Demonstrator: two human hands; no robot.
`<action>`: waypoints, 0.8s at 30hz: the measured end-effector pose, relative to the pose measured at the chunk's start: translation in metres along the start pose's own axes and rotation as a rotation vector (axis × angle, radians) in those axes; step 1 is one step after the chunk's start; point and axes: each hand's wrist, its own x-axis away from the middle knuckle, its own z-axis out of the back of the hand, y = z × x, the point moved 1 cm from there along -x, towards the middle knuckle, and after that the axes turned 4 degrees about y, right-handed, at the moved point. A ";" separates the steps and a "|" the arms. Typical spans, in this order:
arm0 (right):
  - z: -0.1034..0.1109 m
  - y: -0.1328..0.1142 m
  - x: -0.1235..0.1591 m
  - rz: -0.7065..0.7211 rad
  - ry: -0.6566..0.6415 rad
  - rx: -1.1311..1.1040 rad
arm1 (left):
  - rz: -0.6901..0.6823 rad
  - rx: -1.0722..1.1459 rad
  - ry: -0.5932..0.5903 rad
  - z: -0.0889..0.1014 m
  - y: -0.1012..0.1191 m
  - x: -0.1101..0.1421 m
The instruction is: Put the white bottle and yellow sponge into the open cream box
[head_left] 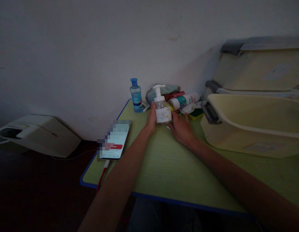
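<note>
A clear pump bottle (163,114) with a white pump head and a white label stands upright between my hands at the far side of the table. My left hand (151,118) is closed against its left side, the fingers mostly hidden behind it. On the lower right side, my right hand (182,128) grips the same bottle, with one finger lifted away. Just left of them is a blue bottle (136,98) with a blue cap. Behind the pump bottle lie a grey-green cloth (170,91) and a white-and-teal bottle (184,101) on its side.
A phone (117,138) plugged into a red cable (101,178) lies at the left of the green table (161,170). An open cream bin (238,137) takes up the right, with more bins (260,69) behind. A sponge (196,114) sits beside it.
</note>
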 end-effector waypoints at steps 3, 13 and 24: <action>-0.001 0.000 0.000 0.017 -0.012 0.003 | -0.067 -0.034 -0.003 0.002 -0.002 -0.005; -0.002 0.001 0.000 0.018 -0.022 -0.003 | -0.117 -0.146 0.027 0.005 -0.005 -0.010; -0.002 0.002 0.000 0.026 -0.011 -0.016 | -0.170 -0.131 0.090 0.007 -0.005 -0.012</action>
